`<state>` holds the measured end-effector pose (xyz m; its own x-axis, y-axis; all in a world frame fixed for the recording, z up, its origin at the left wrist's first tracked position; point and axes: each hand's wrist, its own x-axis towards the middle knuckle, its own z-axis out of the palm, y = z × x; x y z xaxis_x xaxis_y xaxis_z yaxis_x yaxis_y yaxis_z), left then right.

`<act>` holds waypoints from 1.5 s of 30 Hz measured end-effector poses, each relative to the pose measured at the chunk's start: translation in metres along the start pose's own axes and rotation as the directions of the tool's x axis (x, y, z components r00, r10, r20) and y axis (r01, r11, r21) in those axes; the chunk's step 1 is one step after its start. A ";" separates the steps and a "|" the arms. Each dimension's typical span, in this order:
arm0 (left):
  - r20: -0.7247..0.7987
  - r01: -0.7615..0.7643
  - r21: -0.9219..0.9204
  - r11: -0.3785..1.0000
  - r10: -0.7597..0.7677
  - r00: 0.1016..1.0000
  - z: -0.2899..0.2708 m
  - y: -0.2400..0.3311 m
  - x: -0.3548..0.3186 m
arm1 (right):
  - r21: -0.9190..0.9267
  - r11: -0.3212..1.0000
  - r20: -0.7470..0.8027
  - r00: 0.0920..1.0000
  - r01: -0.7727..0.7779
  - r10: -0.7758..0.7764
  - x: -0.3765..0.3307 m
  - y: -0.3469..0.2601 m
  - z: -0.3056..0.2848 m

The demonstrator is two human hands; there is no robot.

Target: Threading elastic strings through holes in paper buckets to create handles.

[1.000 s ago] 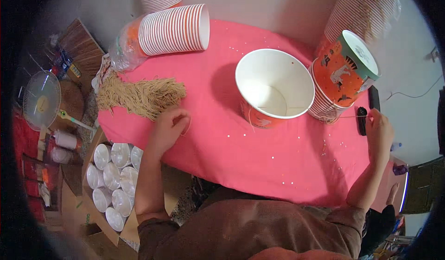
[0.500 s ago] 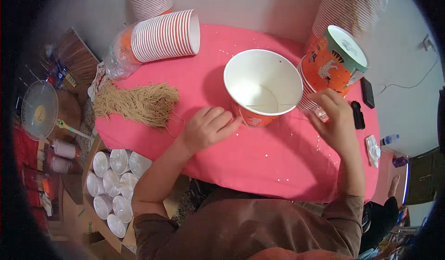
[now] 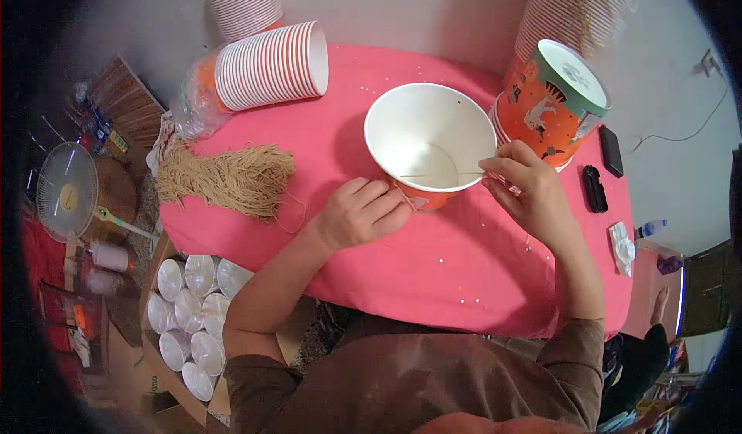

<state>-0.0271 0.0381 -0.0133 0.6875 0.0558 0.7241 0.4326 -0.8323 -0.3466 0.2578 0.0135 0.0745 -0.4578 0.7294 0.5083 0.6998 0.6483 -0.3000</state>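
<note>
A large paper bucket [image 3: 390,144], white inside and orange outside, stands slightly tilted on the pink-covered table. My left hand [image 3: 365,216] is curled against its near left side, with a thin beige cord at the fingertips. Across the inside of the bucket runs a thin straight line, cord or needle; I cannot tell which. Its right end meets the near right rim, where my right hand [image 3: 529,187] pinches it between thumb and fingers. A bundle of beige cords [image 3: 228,177] lies on the left of the table, one loose strand trailing toward my left hand.
Nested buckets [image 3: 270,67] lie at the back left. An upturned orange-and-green bucket [image 3: 545,109] stands at the right, before a tall stack [image 3: 572,13]. A black case [image 3: 594,189] and crumpled tissue [image 3: 621,248] lie near the right edge. A carton [image 3: 166,376] holds several white cups.
My right hand has come left to the bucket's rim and closed on the thin line there. My left hand has shifted slightly right against the bucket. The view has moved a little.
</note>
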 end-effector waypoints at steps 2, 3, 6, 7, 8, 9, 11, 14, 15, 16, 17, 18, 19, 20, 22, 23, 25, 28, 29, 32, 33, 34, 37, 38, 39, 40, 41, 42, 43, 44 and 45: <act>-0.005 0.001 0.013 1.000 -0.001 1.000 -0.002 0.001 0.004 | -0.012 1.000 0.003 1.000 0.001 -0.001 0.000 0.000 0.000; 0.001 0.017 0.027 0.999 -0.017 1.000 -0.002 0.001 0.006 | -0.012 1.000 0.003 1.000 0.001 -0.001 -0.001 0.000 0.000; 0.006 0.048 0.058 0.997 -0.048 0.999 -0.002 0.001 0.008 | -0.002 1.000 0.002 1.000 -0.004 0.004 0.000 0.001 0.002; 0.005 0.063 0.075 0.995 -0.063 0.998 -0.002 0.001 0.009 | 0.003 1.000 0.000 1.000 0.000 0.000 0.000 0.000 0.002; 0.005 0.062 0.074 0.995 -0.063 0.998 -0.003 0.000 0.010 | 0.008 1.000 -0.002 1.000 0.005 -0.005 0.001 0.000 0.001; 0.013 0.054 0.079 0.995 -0.055 0.998 -0.003 0.000 0.012 | 0.008 1.000 -0.003 1.000 0.004 -0.004 0.001 0.000 0.001; 0.022 0.046 0.085 0.995 -0.048 0.999 -0.004 -0.001 0.015 | 0.013 1.000 0.005 1.000 0.008 -0.008 0.002 0.000 0.001; 0.030 0.065 0.096 0.993 -0.068 0.997 -0.004 -0.002 0.018 | 0.037 0.999 -0.001 1.000 0.002 -0.002 0.002 0.000 0.001; 0.050 0.081 0.090 0.993 -0.085 0.995 -0.002 -0.002 0.017 | 0.036 0.999 -0.001 1.000 0.003 -0.003 0.002 0.000 0.001; 0.070 0.096 0.084 0.992 -0.102 0.992 -0.001 -0.003 0.017 | 0.042 0.999 0.002 1.000 0.003 -0.003 0.002 0.000 0.001; 0.069 0.095 0.085 0.992 -0.101 0.992 0.001 -0.003 0.015 | 0.048 0.999 0.006 1.000 0.003 -0.003 0.002 0.000 0.001; 0.005 0.126 0.028 0.992 -0.126 0.992 0.003 -0.002 0.013 | 0.047 0.999 0.005 1.000 0.005 -0.005 0.004 -0.001 0.000; -0.058 0.150 -0.035 0.988 -0.152 0.987 0.003 -0.002 0.014 | 0.048 0.999 0.005 1.000 -0.003 0.003 0.004 0.000 0.000; -0.060 0.146 -0.037 0.989 -0.148 0.987 0.002 0.000 0.016 | 0.049 0.999 0.005 1.000 -0.010 0.010 0.005 0.001 -0.001; -0.081 0.379 -0.332 0.864 -0.426 0.901 -0.007 0.007 0.022 | 0.050 0.999 0.005 1.000 -0.009 0.009 0.009 -0.002 -0.003; -0.100 0.429 -0.401 0.809 -0.505 0.858 -0.017 0.009 0.033 | 0.054 0.999 0.007 1.000 -0.007 0.006 0.011 -0.004 -0.003; 0.240 0.445 -0.894 0.050 -0.786 0.569 -0.018 0.014 0.032 | 0.108 0.994 -0.015 1.000 0.010 -0.008 0.019 -0.008 -0.001; 0.463 0.455 -0.854 -0.251 -0.766 0.447 -0.024 -0.009 0.036 | 0.236 0.972 0.006 1.000 0.010 -0.012 0.031 -0.020 0.003; 0.613 0.490 -0.767 -0.414 -0.699 0.369 -0.027 -0.015 0.039 | 0.307 0.952 0.050 0.999 -0.016 0.000 0.035 -0.023 0.004; 0.615 0.611 -0.711 -0.348 -0.729 0.300 -0.033 -0.014 0.052 | 0.268 0.953 0.007 0.988 0.144 -0.152 0.052 -0.034 0.003; 0.612 0.667 -0.683 -0.296 -0.731 0.302 -0.035 -0.014 0.054 | 0.250 0.940 0.009 0.970 0.233 -0.242 0.059 -0.039 0.001; 0.612 0.668 -0.683 -0.295 -0.731 0.302 -0.037 -0.014 0.056 | 0.249 0.935 -0.002 0.965 0.254 -0.261 0.065 -0.045 0.000; 0.639 0.727 -0.624 -0.286 -0.722 0.264 -0.040 -0.016 0.057 | 0.255 0.899 -0.046 0.933 0.357 -0.358 0.082 -0.049 0.006; 0.624 0.712 -0.649 -0.266 -0.722 0.299 -0.040 -0.016 0.055 | 0.234 0.906 -0.046 0.935 0.353 -0.353 0.086 -0.051 0.008; 0.608 0.696 -0.674 -0.247 -0.720 0.334 -0.040 -0.017 0.053 | 0.234 0.905 -0.048 0.934 0.355 -0.354 0.089 -0.052 0.008; 0.607 0.696 -0.675 -0.247 -0.721 0.333 -0.036 -0.015 0.053 | 0.259 0.900 -0.036 0.934 0.351 -0.354 0.093 -0.052 0.009; 0.558 0.665 -0.716 -0.213 -0.748 0.361 -0.031 -0.013 0.054 | 0.284 0.894 -0.024 0.935 0.346 -0.355 0.097 -0.052 0.010; 0.505 0.632 -0.754 -0.178 -0.772 0.386 -0.028 -0.011 0.054 | 0.284 0.894 -0.023 0.934 0.347 -0.356 0.100 -0.051 0.012; 0.505 0.632 -0.754 -0.178 -0.773 0.384 -0.027 -0.012 0.053 | 0.285 0.892 -0.038 0.934 0.350 -0.355 0.104 -0.049 0.016; 0.485 0.672 -0.732 -0.113 -0.778 0.398 -0.026 -0.012 0.051 | 0.287 0.891 -0.052 0.934 0.353 -0.354 0.106 -0.047 0.019; 0.467 0.707 -0.705 -0.047 -0.782 0.413 -0.025 -0.013 0.050 | 0.288 0.890 -0.051 0.933 0.355 -0.355 0.107 -0.046 0.020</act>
<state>-0.0129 0.0378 0.0421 0.2180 0.9312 0.2921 0.0544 -0.3105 0.9490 0.1659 0.0657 0.1265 -0.6478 0.4392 0.6225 0.3026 0.8982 -0.3189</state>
